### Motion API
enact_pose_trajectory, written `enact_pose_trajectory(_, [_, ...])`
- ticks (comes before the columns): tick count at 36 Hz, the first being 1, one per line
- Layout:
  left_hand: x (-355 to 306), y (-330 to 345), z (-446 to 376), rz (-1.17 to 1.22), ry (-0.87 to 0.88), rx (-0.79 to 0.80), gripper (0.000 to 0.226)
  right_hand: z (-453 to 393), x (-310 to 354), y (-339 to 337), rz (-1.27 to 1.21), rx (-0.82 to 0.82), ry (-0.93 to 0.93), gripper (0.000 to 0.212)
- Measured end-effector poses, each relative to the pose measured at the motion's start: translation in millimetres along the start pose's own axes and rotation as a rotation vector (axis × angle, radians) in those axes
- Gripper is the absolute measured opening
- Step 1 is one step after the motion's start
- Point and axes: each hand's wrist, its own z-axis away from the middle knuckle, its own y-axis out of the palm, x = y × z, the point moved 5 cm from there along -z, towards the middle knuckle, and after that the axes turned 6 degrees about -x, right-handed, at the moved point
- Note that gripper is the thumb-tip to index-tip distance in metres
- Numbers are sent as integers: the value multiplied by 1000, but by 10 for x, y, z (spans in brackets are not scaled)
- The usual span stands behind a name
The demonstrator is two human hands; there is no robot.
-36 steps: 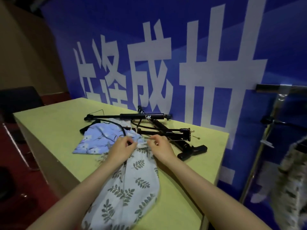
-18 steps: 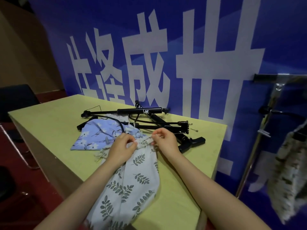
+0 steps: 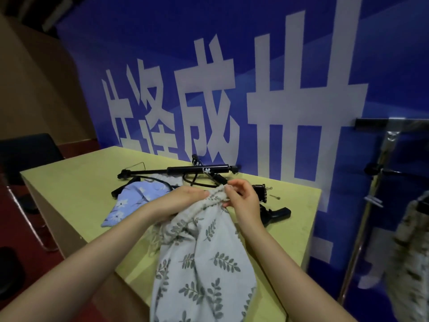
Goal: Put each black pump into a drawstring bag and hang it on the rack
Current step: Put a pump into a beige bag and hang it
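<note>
While both the left hand (image 3: 183, 202) and right hand (image 3: 243, 201) pinch the leaf-print bag (image 3: 204, 263) mouth over the worktop (image 3: 76, 182), the black pump (image 3: 197, 170) lies crosswise just beyond, nearer the right.

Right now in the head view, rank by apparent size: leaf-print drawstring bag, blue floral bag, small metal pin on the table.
1. Leaf-print drawstring bag, though nearest the camera.
2. Blue floral bag, partly hidden behind the left hand.
3. Small metal pin.
</note>
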Motion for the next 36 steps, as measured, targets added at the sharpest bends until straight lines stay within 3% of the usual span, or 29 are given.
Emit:
enact_pose_trajectory(5, [-219,-531,-68,313,-5,-275,32,-191,389,88,57,-33,-86,7])
enact_pose_trajectory(8, [-450,-933,-39,517,63,-477,29,-302,773,290,88,67,-140,12])
enact_pose_trajectory(11, [-738,-1276,9,564,140,-655,31,-369,1108,609,11,204,-112,22])
enact_pose_trajectory(14, [-991,-1378,66,488,221,-732,35,-401,1326,886,-4,268,-158,23])
enact_pose_trajectory(17, [-1063,-1230,71,362,245,-726,34,-431,1333,1018,50,275,-199,24])
enact_pose_trajectory(21, [-840,-807,-30,411,178,-661,27,-427,948,939,52,212,-125,23])
enact_pose_trajectory(29, [-187,64,-332,670,-122,-514,37,-218,-7,342,-93,166,213,32])
enact_pose_trajectory(36, [91,436,-535,695,-5,-412,55,-351,-132,119,-169,101,222,42])
